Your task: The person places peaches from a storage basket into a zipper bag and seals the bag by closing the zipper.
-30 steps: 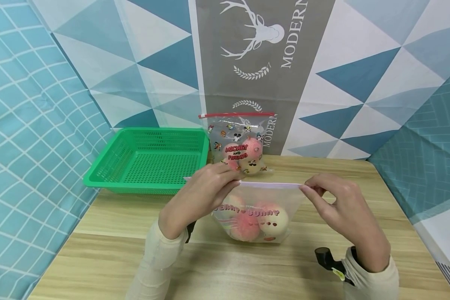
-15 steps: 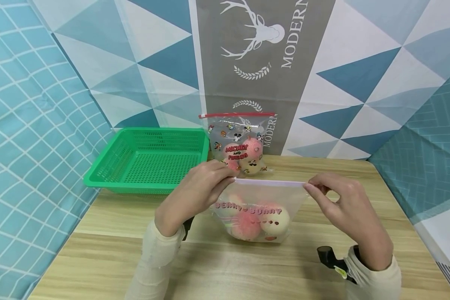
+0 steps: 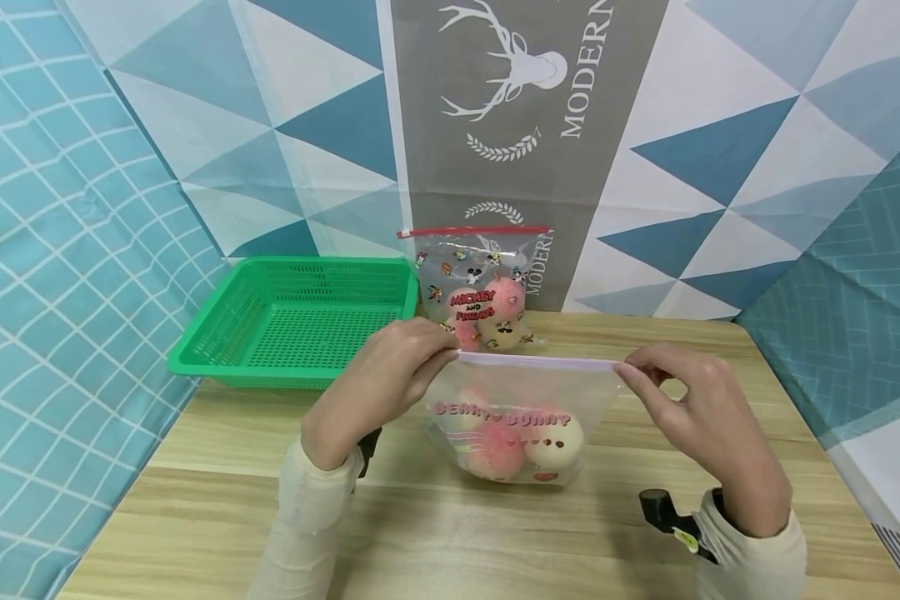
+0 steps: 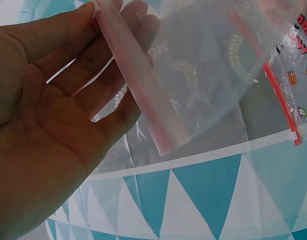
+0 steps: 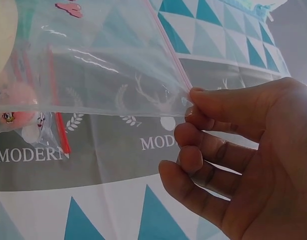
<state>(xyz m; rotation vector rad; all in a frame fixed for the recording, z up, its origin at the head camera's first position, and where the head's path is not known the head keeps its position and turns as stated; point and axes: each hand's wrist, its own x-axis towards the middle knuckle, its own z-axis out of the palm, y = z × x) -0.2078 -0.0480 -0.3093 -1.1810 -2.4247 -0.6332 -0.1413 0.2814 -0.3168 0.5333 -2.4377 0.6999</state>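
A frosted zip bag [image 3: 450,392] with a lilac top strip and "Berry Bunny" print stands upright on the table, holding several round pink and cream fruits [image 3: 495,450] that look like peaches. My left hand [image 3: 386,383] pinches the strip toward its left end. In the left wrist view, thumb and forefinger hold a small white zip slider [image 4: 96,7], the other fingers spread behind the bag. At the strip's right end, my right hand [image 3: 690,404] pinches the bag's top corner between thumb and forefinger; its other fingers are loosely bent in the right wrist view.
Behind the held bag, a clear "Mickey and Friends" bag [image 3: 438,283] with a red zip strip leans at the wall, with similar fruits inside. A green plastic basket [image 3: 183,354] stands at the back left on the wooden table [image 3: 457,554].
My left hand has slid left along the strip, baring more of it. My right hand has shifted slightly right with its corner, and the bag's top edge looks straight and taut.
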